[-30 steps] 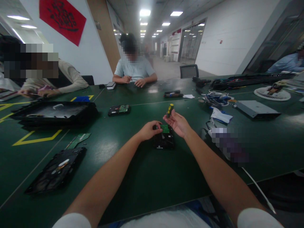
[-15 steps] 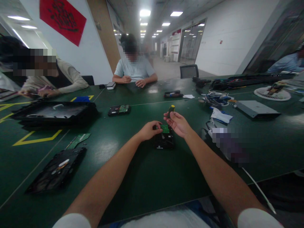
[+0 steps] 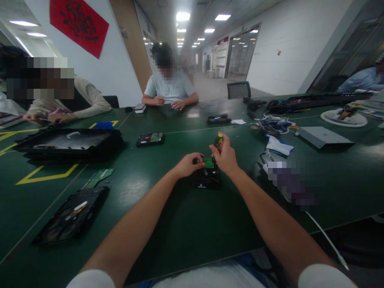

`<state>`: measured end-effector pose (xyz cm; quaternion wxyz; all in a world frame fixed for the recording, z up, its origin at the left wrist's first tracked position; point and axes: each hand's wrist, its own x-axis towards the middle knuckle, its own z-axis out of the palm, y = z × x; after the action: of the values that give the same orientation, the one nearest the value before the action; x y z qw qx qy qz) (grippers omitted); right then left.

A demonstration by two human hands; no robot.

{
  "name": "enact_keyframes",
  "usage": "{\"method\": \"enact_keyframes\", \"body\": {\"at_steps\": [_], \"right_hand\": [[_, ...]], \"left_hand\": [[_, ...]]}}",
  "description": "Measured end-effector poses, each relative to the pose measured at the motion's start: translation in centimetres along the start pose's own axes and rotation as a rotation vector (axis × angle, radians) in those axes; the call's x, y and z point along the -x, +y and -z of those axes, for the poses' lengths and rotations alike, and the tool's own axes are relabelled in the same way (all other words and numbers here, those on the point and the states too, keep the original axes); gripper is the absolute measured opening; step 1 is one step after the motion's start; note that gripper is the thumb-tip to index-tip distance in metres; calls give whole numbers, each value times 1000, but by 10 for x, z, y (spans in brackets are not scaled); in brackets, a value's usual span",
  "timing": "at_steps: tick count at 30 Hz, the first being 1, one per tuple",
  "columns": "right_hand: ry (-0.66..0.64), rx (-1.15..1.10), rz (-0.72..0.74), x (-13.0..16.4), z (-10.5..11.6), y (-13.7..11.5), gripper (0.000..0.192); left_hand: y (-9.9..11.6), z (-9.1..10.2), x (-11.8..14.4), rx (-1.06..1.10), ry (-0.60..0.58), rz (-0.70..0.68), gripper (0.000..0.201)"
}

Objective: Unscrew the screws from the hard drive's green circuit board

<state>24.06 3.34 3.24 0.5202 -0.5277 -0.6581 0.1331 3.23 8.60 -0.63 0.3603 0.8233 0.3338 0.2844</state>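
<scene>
A black hard drive (image 3: pixel 207 178) with a small green circuit board on its far end lies on the green table (image 3: pixel 186 232) in front of me. My left hand (image 3: pixel 189 164) grips the drive's far left corner. My right hand (image 3: pixel 225 157) is closed around a screwdriver with a yellow and black handle (image 3: pixel 218 139), held upright over the drive's far right corner. The screwdriver's tip is hidden behind my fingers.
Another opened drive (image 3: pixel 72 214) and a green board strip (image 3: pixel 99 177) lie at near left, a black tray (image 3: pixel 67 142) behind them. A second drive (image 3: pixel 150 138) sits mid-table. Cables, a grey box (image 3: pixel 324 137) and cloth lie to the right. Three other people sit around the table.
My right hand has turned from palm-up to closed around the screwdriver and has come down toward the drive. My left hand has stayed on the drive.
</scene>
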Motion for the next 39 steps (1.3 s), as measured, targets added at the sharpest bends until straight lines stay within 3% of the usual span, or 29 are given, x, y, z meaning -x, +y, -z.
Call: {"method": "enact_keyframes", "body": {"at_steps": [8, 19, 24, 31, 39], "right_hand": [[15, 142, 86, -2, 6, -3, 76], [84, 48, 215, -2, 3, -5, 63], [23, 37, 278, -3, 3, -10, 60], [44, 153, 307, -2, 3, -11, 47], [32, 145, 298, 1, 5, -14, 59]], "left_hand": [[1, 0, 1, -4, 4, 8, 16], [2, 0, 1, 7, -3, 15, 16], [2, 0, 1, 10, 2, 15, 16], [3, 0, 1, 26, 8, 12, 16], [5, 0, 2, 18, 1, 21, 15]]}}
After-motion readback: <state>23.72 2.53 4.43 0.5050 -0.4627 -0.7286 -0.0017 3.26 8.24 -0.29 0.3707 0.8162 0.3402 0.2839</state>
